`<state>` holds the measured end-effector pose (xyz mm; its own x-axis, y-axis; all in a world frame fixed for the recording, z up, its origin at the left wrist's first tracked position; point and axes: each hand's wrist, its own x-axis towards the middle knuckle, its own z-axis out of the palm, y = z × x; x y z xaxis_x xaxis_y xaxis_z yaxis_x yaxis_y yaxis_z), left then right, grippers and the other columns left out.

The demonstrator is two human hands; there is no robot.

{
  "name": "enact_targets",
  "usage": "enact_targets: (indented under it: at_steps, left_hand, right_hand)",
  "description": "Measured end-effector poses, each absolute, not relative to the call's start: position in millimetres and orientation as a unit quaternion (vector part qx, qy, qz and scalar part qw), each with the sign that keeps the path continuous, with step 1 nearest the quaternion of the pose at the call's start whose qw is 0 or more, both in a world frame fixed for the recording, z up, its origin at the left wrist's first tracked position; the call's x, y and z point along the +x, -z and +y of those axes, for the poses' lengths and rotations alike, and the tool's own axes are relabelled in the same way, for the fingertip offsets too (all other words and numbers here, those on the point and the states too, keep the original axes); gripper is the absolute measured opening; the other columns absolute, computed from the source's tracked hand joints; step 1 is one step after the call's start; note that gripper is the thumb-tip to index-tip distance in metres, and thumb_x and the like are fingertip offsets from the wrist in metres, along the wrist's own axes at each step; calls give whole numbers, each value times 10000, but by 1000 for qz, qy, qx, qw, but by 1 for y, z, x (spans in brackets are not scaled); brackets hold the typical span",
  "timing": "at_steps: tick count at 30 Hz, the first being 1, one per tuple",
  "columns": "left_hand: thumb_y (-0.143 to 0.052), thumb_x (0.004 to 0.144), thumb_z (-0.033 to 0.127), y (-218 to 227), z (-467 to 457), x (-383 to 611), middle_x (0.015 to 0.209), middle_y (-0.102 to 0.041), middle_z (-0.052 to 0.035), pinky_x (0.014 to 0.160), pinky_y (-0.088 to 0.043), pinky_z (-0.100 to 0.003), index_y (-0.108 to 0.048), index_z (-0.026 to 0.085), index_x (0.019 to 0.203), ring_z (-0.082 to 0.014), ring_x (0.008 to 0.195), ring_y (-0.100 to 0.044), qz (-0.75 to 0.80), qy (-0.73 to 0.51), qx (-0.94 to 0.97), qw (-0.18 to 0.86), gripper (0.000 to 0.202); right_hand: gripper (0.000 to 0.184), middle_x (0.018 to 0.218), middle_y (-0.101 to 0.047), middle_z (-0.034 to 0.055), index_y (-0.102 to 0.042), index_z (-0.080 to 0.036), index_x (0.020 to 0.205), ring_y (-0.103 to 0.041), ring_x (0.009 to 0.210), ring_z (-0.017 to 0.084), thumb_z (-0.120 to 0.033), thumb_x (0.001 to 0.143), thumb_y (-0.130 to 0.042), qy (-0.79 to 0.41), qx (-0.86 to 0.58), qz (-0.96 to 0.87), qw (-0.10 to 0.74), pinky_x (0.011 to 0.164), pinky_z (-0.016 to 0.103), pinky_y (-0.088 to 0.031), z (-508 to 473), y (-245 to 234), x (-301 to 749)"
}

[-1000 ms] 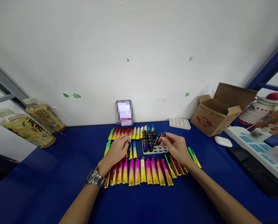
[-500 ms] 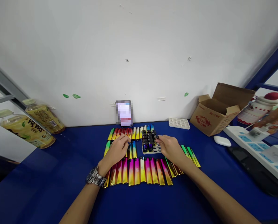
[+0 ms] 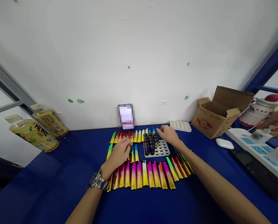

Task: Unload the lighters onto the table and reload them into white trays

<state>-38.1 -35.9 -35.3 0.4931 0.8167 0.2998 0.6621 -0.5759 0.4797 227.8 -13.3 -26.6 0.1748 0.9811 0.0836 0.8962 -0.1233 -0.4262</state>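
A white holed tray [image 3: 163, 149] holds several upright lighters [image 3: 152, 149] with black tops, filling its left side and back. My right hand [image 3: 169, 134] is just behind the tray's right side, index finger reaching toward a blue-topped lighter [image 3: 153, 130] in the back row; nothing shows in its fingers. My left hand [image 3: 120, 151], with a metal watch on the wrist, rests over the middle row of lighters [image 3: 136, 152]. Its fingers curl together, and what lies under them is hidden. A front row of shiny pink, red and gold lighters [image 3: 145, 174] lies flat before the tray.
Against the wall leans a phone [image 3: 126, 117]. A second white tray [image 3: 181, 125] and an open cardboard box [image 3: 209, 119] are at the back right. Beyond sit a white case [image 3: 224, 143] and a power strip [image 3: 248, 141]. Two drink bottles [image 3: 34, 133] stand left.
My right hand has left the lighter it was pinching at the tray and moved back, uncovering the tray's right side. My left hand stays about where it was. The view has shifted slightly.
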Motion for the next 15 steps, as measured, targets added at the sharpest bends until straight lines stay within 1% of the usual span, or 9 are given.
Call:
enact_targets:
  at_steps: [2, 5, 8, 11, 13, 15]
  left_hand:
    - [-305, 908, 163, 35, -37, -38, 903, -605, -57, 760, -486, -355, -541, 192, 846, -191, 842, -598, 435, -256, 849, 152, 246]
    - [-320, 902, 150, 34, -37, -38, 892, -608, -52, 739, -487, -349, -547, 195, 845, -182, 808, -594, 436, -262, 848, 150, 238]
    - [-314, 907, 155, 35, -37, -38, 894, -607, -53, 747, -487, -353, -549, 196, 846, -183, 817, -596, 435, -260, 849, 149, 246]
    - [-313, 908, 162, 35, -36, -38, 897, -612, -55, 760, -490, -360, -552, 196, 844, -190, 840, -599, 432, -260, 850, 151, 249]
    - [-318, 903, 160, 35, -36, -38, 895, -613, -54, 753, -492, -359, -556, 196, 843, -189, 824, -600, 434, -262, 849, 149, 248]
    - [-319, 899, 157, 35, -35, -38, 894, -612, -53, 741, -493, -355, -559, 194, 845, -185, 802, -598, 436, -262, 848, 147, 248]
  right_hand:
    - [320, 821, -654, 152, -591, -178, 752, -623, 828, 290, -442, 882, -466, -132, -763, -616, 147, 613, 327, -397, 0, 26, 218]
    - [265, 822, -643, 166, -580, -180, 747, -618, 868, 319, -411, 860, -518, -148, -767, -612, 125, 631, 353, -414, 9, 26, 211]
    - [203, 798, -637, 173, -572, -177, 729, -612, 885, 339, -344, 843, -554, -148, -765, -615, 124, 640, 367, -417, 10, 28, 212]
    - [149, 816, -639, 188, -573, -158, 777, -609, 893, 344, -296, 832, -566, -140, -761, -619, 136, 633, 355, -410, 6, 30, 217]
    - [123, 815, -642, 185, -567, -138, 846, -613, 874, 325, -258, 842, -539, -132, -755, -624, 155, 629, 338, -402, 3, 31, 220]
    - [140, 816, -644, 161, -547, -128, 918, -613, 850, 290, -238, 876, -473, -121, -745, -631, 179, 642, 323, -399, -1, 30, 224]
